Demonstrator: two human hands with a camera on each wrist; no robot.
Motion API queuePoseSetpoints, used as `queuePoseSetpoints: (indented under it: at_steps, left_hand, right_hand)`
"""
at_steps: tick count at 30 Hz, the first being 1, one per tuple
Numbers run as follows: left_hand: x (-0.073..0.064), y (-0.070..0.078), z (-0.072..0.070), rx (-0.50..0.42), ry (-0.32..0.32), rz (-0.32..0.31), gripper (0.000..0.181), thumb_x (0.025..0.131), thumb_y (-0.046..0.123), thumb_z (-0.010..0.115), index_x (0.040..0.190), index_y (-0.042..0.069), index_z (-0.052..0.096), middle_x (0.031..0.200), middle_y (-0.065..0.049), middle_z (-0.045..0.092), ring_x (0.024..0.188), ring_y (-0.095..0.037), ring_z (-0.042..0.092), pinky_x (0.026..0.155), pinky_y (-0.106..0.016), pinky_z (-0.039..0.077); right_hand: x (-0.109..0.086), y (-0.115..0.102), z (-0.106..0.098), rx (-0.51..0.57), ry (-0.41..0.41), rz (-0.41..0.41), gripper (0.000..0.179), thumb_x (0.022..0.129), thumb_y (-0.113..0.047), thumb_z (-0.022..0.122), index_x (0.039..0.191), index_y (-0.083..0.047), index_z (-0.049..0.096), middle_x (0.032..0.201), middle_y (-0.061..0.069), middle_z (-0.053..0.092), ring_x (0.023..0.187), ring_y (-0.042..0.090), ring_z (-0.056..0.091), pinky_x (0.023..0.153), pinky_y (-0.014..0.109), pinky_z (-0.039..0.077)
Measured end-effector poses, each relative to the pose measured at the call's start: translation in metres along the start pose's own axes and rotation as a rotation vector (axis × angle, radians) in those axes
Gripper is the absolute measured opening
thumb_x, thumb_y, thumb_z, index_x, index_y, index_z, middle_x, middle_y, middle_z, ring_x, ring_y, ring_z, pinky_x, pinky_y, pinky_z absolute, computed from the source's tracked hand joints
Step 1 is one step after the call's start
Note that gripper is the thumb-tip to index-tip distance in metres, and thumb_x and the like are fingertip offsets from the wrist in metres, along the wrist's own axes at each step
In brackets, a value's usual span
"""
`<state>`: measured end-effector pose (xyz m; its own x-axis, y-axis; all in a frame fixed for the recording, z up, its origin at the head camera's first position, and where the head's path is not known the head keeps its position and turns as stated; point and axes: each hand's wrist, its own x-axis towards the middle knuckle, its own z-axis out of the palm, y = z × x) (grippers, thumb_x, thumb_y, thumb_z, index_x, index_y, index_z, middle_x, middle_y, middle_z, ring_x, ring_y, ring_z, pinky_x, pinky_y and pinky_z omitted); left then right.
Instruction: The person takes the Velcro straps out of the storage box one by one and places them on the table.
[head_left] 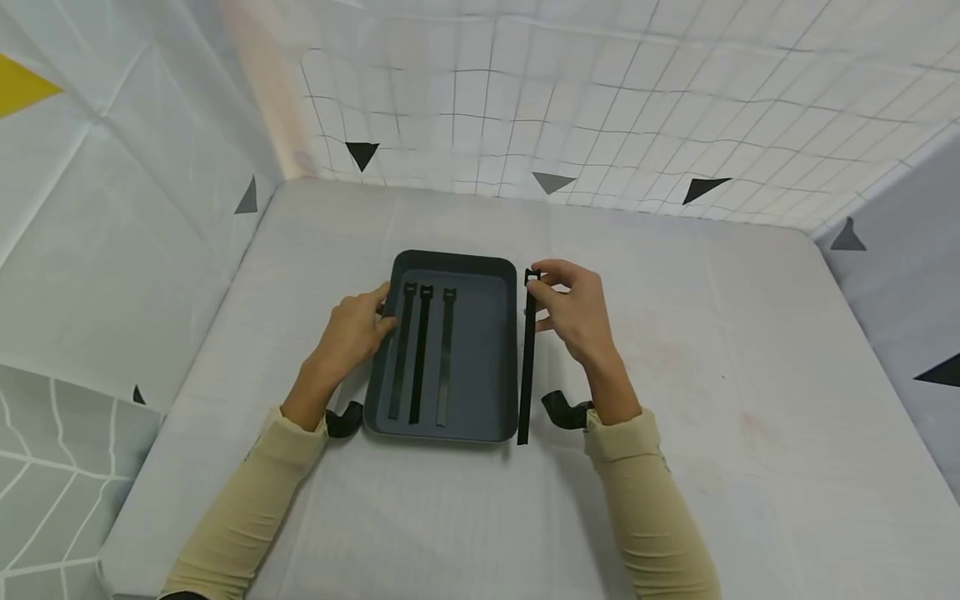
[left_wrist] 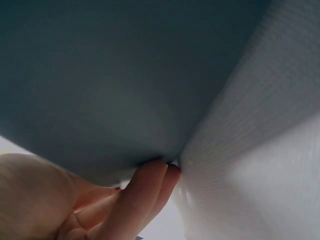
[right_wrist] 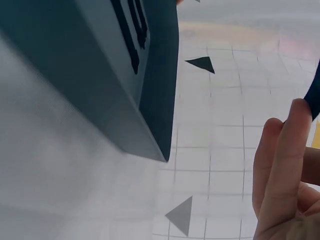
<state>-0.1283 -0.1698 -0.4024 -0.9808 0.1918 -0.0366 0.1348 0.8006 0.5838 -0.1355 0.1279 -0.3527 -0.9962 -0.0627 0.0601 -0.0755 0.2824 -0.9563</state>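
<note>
A dark grey rectangular tray [head_left: 486, 358] stands on the white-covered table, with three black cable straps [head_left: 446, 358] lying lengthwise in its left half. Each strap has a slotted head at the far end. My left hand [head_left: 352, 329] holds the tray's left rim, thumb over the edge; in the left wrist view its fingers [left_wrist: 142, 192] are against the outer wall. Just right of the tray, my right hand [head_left: 576, 312] pinches another cable strap [head_left: 528, 367] near its slotted head, and the strap hangs toward me. Only a bit of that strap [right_wrist: 314, 97] shows in the right wrist view.
White cloth covers the table [head_left: 712, 375]. Behind it rises a white sheet [head_left: 600, 100] with grid lines and dark triangles. A black wrist-camera mount [head_left: 566, 410] sits at the right cuff, and a similar mount [head_left: 345, 420] at the left.
</note>
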Motion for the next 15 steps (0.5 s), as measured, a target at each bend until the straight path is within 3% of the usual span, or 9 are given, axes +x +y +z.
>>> queuePoseSetpoints:
  at_steps: [15]
  left_hand:
    - [0.0,-0.002,0.002,-0.004,0.003,0.025,0.061,0.096,0.009,0.065,0.15,0.001,0.039,0.127,-0.029,0.059,0.112,-0.045,0.06,0.091,-0.058,0.047]
  right_hand:
    - [-0.002,0.021,-0.018,-0.041,0.016,0.03,0.03,0.097,-0.004,0.061,0.126,0.003,0.062,0.102,0.018,0.058,0.07,0.023,0.059,0.053,0.035,0.057]
